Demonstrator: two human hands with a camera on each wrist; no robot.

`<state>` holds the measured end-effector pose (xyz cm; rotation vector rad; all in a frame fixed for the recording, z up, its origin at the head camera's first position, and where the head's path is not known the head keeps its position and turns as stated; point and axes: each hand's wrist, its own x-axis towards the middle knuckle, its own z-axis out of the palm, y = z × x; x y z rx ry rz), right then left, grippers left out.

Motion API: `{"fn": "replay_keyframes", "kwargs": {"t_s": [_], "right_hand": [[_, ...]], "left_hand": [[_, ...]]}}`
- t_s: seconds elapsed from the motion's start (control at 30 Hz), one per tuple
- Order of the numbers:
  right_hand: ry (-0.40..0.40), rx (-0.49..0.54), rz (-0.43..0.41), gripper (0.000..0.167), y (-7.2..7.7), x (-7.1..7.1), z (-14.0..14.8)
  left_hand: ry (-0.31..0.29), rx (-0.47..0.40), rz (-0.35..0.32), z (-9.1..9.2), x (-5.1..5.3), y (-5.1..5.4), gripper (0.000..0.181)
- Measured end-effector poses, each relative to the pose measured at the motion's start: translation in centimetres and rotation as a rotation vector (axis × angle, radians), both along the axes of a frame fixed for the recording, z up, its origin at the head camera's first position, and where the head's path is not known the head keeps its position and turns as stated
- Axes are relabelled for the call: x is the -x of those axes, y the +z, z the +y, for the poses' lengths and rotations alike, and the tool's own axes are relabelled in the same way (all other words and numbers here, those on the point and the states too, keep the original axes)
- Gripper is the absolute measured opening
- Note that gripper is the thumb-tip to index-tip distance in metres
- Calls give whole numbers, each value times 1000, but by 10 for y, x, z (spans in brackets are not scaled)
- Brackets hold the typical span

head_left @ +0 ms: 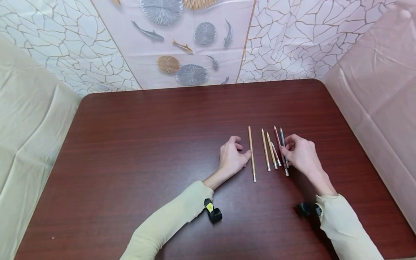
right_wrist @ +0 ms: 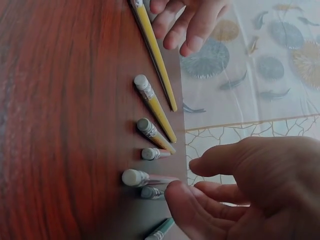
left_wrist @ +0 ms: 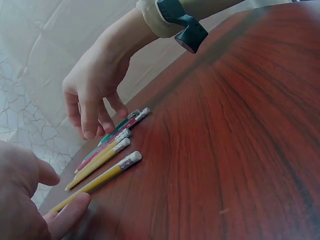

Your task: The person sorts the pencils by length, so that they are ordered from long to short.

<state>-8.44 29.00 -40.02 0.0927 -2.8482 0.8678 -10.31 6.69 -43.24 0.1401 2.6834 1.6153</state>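
Several pencils with white eraser ends lie side by side on the dark red-brown table [head_left: 156,151]. My left hand [head_left: 232,155] is beside the leftmost yellow pencil [head_left: 250,139], its thumb at the pencil's edge and its fingers relaxed. Two shorter yellow pencils, one of them this pencil [head_left: 264,148], lie to the right, then a short pinkish pencil [head_left: 275,154]. My right hand [head_left: 302,153] is over the red pencil [head_left: 276,134] and a blue-green pencil [head_left: 282,135]. In the right wrist view its thumb and fingers are apart; a green pencil [right_wrist: 161,230] shows low down.
Patterned cloth [head_left: 195,43] hangs along the table's far edge. Plain pale cloth covers the left side [head_left: 29,144] and the right side [head_left: 383,108]. Each wrist carries a black camera, such as the left one [head_left: 214,215].
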Motion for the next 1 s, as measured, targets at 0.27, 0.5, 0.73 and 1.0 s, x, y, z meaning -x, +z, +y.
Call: {"fn": "replay_keyframes", "kwargs": {"t_s": [0.27,0.5,0.73,1.0], "right_hand": [[-75,-58,-146,23,6,1,-5],[-108,-105,-223,27,9,4,-9],[-106,-141,-233,26,7,5,-12],[-114,-184,-248,21,7,9,-14]], "left_hand": [[5,112,52,5,3,-1,49],[-3,187,43,11,4,-1,49],[-30,227,40,16,4,0,45],[-35,277,48,20,8,0,46]]}}
